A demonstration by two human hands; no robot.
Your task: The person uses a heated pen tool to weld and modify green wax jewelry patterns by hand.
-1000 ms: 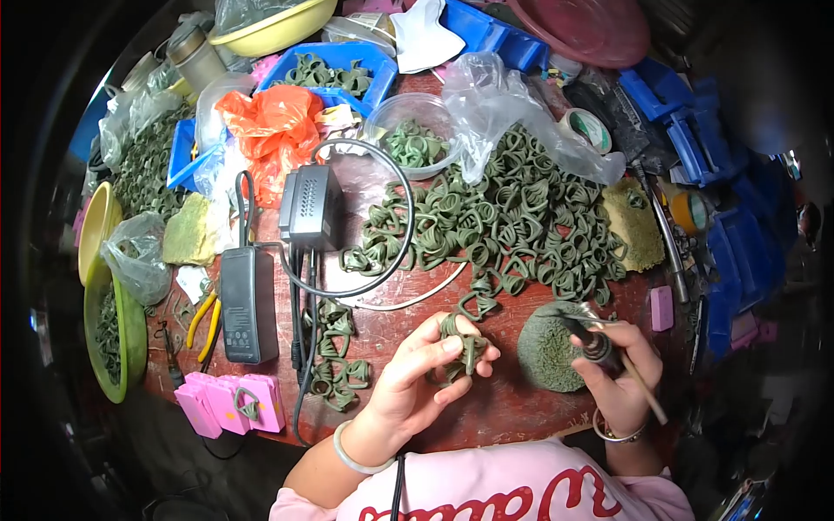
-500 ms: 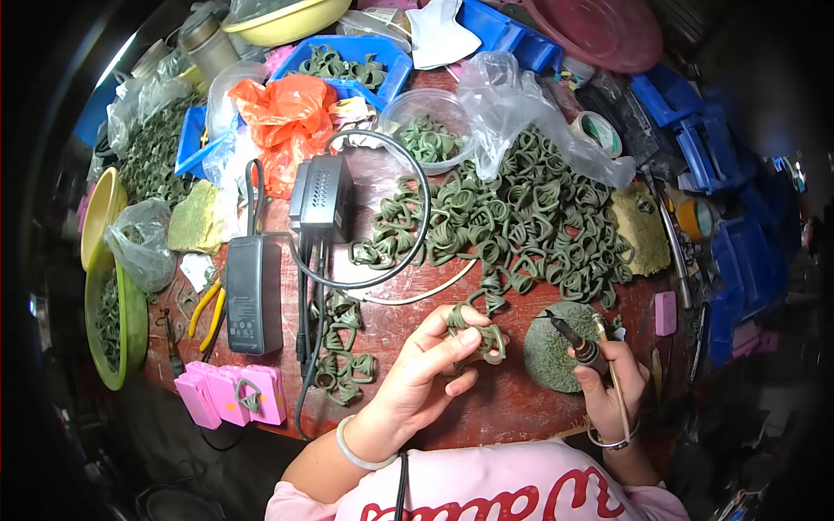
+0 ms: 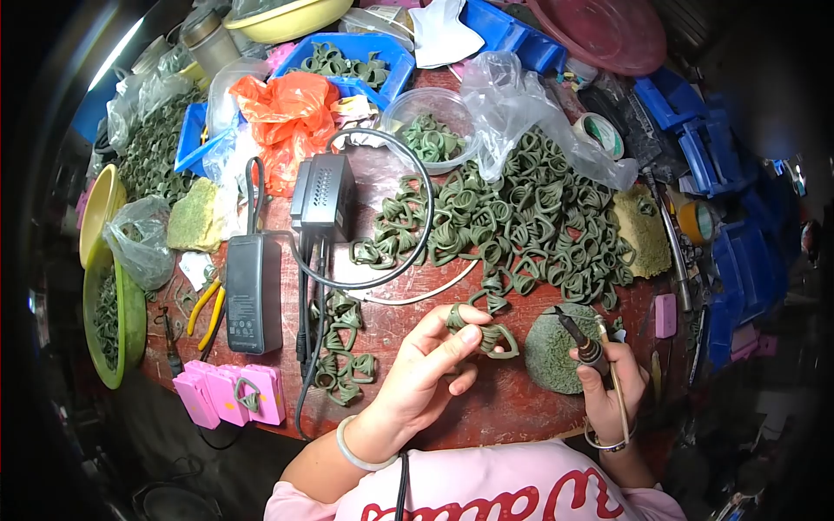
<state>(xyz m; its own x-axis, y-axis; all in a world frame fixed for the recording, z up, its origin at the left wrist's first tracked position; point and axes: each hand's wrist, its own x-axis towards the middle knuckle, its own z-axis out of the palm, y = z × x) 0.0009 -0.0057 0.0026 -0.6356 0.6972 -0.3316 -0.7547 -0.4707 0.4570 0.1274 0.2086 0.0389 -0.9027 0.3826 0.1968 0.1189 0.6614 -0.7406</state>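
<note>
Between the thumb and fingers of my left hand point(image 3: 439, 365) is a green ring-shaped piece point(image 3: 498, 339) with ridged bands, its loop turned to the right. My right hand point(image 3: 615, 382) is closed around a dark soldering-iron-like pen point(image 3: 580, 339), its tip pointing up and left. A thin light-coloured stick point(image 3: 615, 378) rests in the same hand, running down toward the wrist. Below the pen's tip lies a round green textured pad point(image 3: 552, 365). The pen and the ring piece are apart.
A large heap of green ring pieces point(image 3: 521, 217) spreads behind my hands. Black power boxes point(image 3: 254, 295) with looped cables stand left of centre. Pink blocks point(image 3: 228, 395), yellow-handled pliers point(image 3: 207, 308) and a green basin point(image 3: 130, 321) lie to the left. Blue bins point(image 3: 738, 269) line the right.
The ring piece in my left hand has turned, so its loop now faces more to the right. The pen in my right hand has shifted slightly; both hands stay nearly in place.
</note>
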